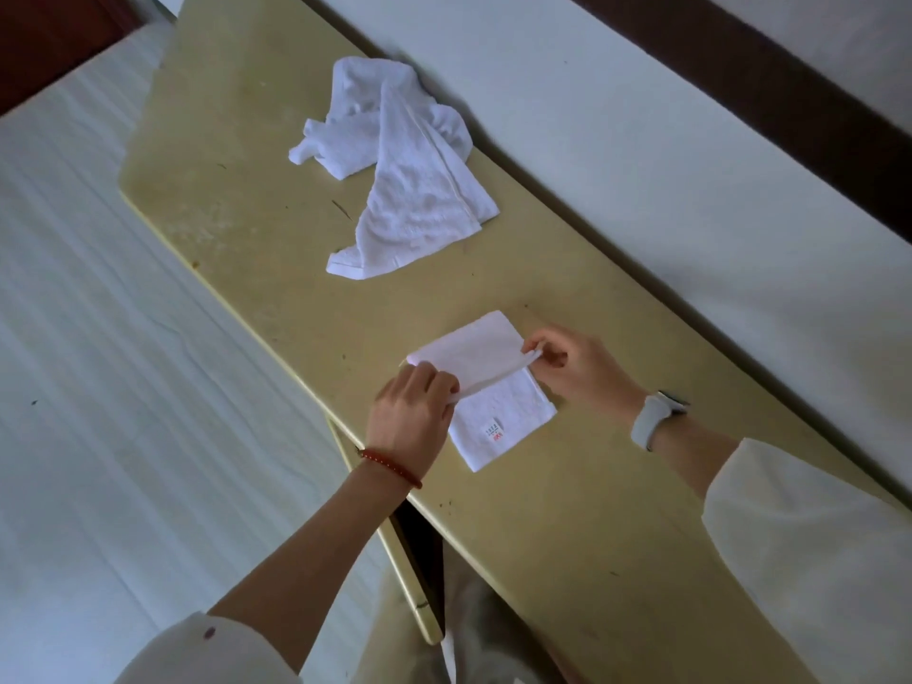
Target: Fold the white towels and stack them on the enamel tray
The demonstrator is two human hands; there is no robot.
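Small white towel (486, 387) flat on yellow table (256, 155), near edge, label up. Left hand (412, 417) and right hand (572, 370) each pinch an end of its raised fold. Crumpled towel (395, 175) lies farther off, well apart. No tray in view

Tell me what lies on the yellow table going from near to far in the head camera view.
Small towel with a label, which the left hand and right hand pinch by its folded edge → bare table top → crumpled pile of white towels.
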